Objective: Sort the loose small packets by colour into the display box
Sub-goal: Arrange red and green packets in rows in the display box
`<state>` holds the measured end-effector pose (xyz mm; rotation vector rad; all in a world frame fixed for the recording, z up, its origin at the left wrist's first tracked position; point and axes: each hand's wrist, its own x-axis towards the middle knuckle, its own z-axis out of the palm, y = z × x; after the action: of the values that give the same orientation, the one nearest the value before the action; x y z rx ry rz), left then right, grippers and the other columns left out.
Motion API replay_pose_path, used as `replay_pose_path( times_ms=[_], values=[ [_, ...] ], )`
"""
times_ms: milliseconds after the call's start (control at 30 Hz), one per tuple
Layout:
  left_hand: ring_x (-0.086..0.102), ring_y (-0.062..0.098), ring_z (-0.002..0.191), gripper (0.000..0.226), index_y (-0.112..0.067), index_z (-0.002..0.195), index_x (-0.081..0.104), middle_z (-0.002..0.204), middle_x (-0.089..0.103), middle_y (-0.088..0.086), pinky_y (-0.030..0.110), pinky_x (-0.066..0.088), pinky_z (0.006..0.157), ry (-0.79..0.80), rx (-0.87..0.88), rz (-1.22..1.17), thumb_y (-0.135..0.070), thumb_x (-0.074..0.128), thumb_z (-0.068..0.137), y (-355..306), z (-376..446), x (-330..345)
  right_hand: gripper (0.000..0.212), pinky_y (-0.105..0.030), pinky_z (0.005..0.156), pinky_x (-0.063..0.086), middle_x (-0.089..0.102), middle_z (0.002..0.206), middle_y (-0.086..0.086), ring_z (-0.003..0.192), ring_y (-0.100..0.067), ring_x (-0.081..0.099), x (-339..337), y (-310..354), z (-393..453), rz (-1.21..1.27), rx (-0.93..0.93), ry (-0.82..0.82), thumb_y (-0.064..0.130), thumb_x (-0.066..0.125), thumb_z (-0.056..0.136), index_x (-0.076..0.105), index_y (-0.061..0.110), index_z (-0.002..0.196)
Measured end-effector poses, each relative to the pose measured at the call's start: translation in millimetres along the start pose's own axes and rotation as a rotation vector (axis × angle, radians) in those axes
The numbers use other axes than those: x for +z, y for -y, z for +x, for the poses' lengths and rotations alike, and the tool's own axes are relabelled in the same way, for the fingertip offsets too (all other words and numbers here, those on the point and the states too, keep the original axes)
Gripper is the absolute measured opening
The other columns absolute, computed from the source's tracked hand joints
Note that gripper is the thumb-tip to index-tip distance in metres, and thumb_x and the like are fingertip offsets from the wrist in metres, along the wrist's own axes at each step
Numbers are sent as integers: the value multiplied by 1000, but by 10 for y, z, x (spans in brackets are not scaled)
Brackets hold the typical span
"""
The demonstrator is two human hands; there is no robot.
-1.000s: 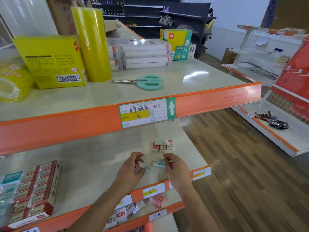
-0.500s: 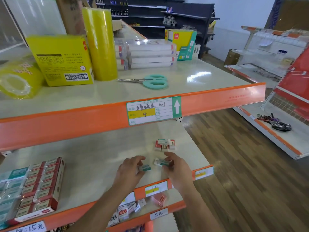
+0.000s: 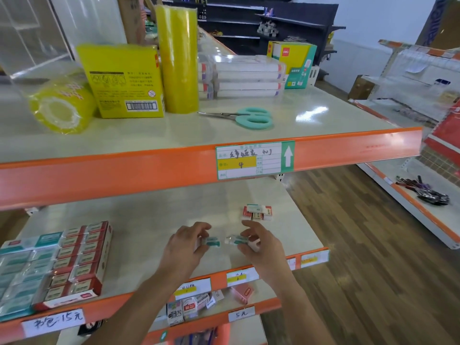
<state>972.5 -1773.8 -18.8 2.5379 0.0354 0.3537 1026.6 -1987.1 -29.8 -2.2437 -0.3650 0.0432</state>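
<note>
On the middle shelf (image 3: 149, 220), the display box (image 3: 57, 265) sits at nine o'clock, loose packets (image 3: 257, 211) at two o'clock, both hands between them.

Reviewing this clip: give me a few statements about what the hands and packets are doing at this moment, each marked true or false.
1. Each hand holds a small green-banded packet: left hand, right hand. True.
2. The display box sits at the right end of the middle shelf. False: it is at the left end.
3. A small pile of loose packets lies beyond the right hand. True.
4. The scissors lie on the middle shelf beside the hands. False: they lie on the top shelf.
5. The display box holds only red packets. False: green ones fill its left part.
</note>
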Motion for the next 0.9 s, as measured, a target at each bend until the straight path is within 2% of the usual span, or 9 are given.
replay_pose_path(
  times_ms=[300,433,533,667,800,900],
  values=[
    [60,16,86,40,-23,106,58,91,67,-15,33,51,72,-79,-18,46,-12,78,73,274,-220,-343,53,-18,86,47,65,100,20,96,0,58,262,308,28,27,-103,85,20,75,85,53,38,130],
    [59,11,89,33,-28,104,56,93,64,-17,33,53,69,-100,-95,34,-18,74,78,387,-353,-526,52,-14,84,47,67,99,20,95,-1,60,406,462,35,49,-163,106,18,77,83,55,34,128],
    [61,9,83,24,-35,98,52,93,59,-12,31,53,63,-116,-168,34,-26,68,83,468,-448,-647,51,-10,81,43,67,97,20,95,0,60,519,569,36,57,-198,135,19,77,83,56,34,126],
    [62,12,80,27,-36,93,50,89,59,-8,35,54,62,-114,-183,64,-24,71,81,596,-546,-775,51,-9,81,43,67,97,22,96,0,61,668,699,47,39,-234,162,22,77,83,55,37,126],
    [58,13,78,26,-33,92,53,88,59,-7,28,49,60,-138,-222,96,-22,73,80,711,-643,-905,49,-10,80,43,68,95,22,94,-1,61,801,840,51,54,-252,186,21,77,82,56,39,122],
    [57,11,80,25,-32,92,54,88,59,-10,28,48,61,-139,-250,93,-21,73,80,781,-733,-1001,49,-13,80,45,68,94,22,93,-2,61,924,949,38,61,-267,207,20,77,81,57,39,120]
  ],
)
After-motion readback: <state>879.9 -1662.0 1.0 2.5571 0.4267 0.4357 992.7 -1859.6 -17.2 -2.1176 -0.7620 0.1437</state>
